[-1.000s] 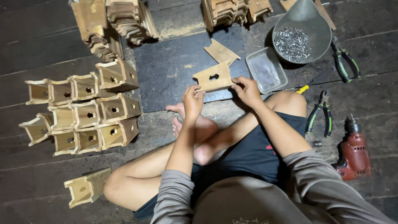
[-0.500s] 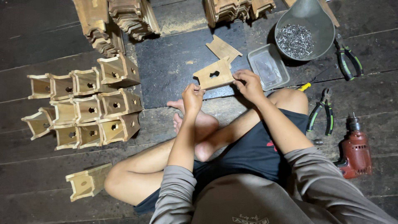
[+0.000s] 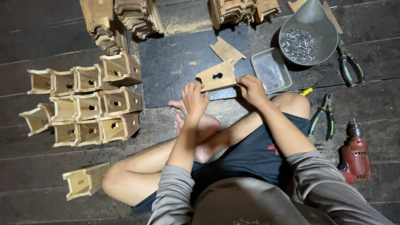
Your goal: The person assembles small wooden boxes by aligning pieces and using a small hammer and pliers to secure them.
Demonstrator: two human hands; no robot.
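I sit cross-legged on a dark plank floor. Both hands hold a small pale wooden panel (image 3: 216,76) with a dark cut-out hole in its middle, over a black mat (image 3: 175,62). My left hand (image 3: 194,98) grips its lower left edge. My right hand (image 3: 251,87) pinches its right end. A second flat wooden piece (image 3: 227,50) lies on the mat just beyond the panel.
Several finished open wooden boxes (image 3: 87,104) stand grouped at left, one more (image 3: 83,180) near my knee. Stacks of cut pieces (image 3: 125,18) line the far edge. At right are a clear tray (image 3: 271,70), a nail-filled funnel (image 3: 306,35), pliers (image 3: 323,116), cutters (image 3: 350,64) and a red drill (image 3: 356,154).
The panel and both hands have stayed in nearly the same place; only the head view has drifted slightly. The grip looks unchanged.
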